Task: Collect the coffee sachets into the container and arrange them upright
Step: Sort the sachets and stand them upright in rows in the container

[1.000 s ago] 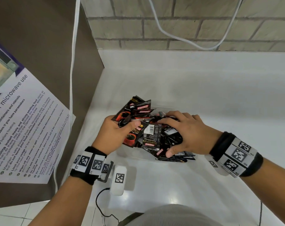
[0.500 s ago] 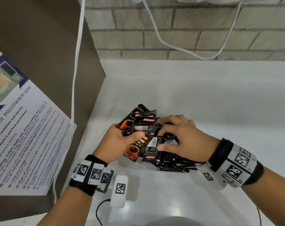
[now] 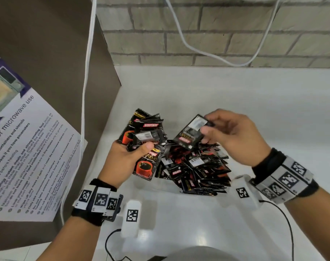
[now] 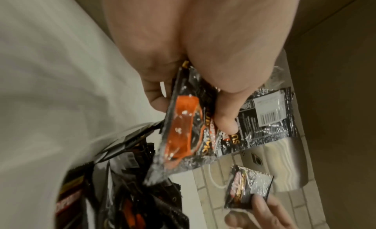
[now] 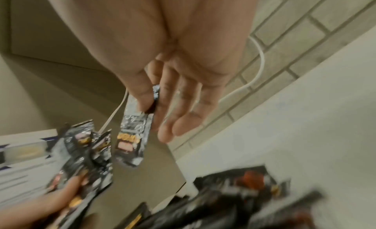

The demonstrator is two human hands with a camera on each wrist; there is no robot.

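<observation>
A heap of black coffee sachets (image 3: 196,166) lies on the white counter. The clear container (image 3: 158,187) around it barely shows. My left hand (image 3: 139,147) grips a fanned bundle of several sachets (image 3: 145,129) just left of the heap, thumb on top. The left wrist view shows that thumb (image 4: 225,120) pressing the bundle (image 4: 183,128). My right hand (image 3: 205,125) pinches one sachet (image 3: 190,134) by its top edge, barcode side up, above the heap. In the right wrist view this sachet (image 5: 132,136) hangs between thumb and fingers (image 5: 150,100).
A brown panel with a microwave-use poster (image 3: 28,147) stands close on the left. White cables (image 3: 86,91) hang along it and across the brick wall (image 3: 198,34). White counter (image 3: 235,91) stretches behind and to the right of the heap.
Both hands rose off the heap. The right hand pulled one sachet up and away; the left hand lifted its bundle clear, fanned out.
</observation>
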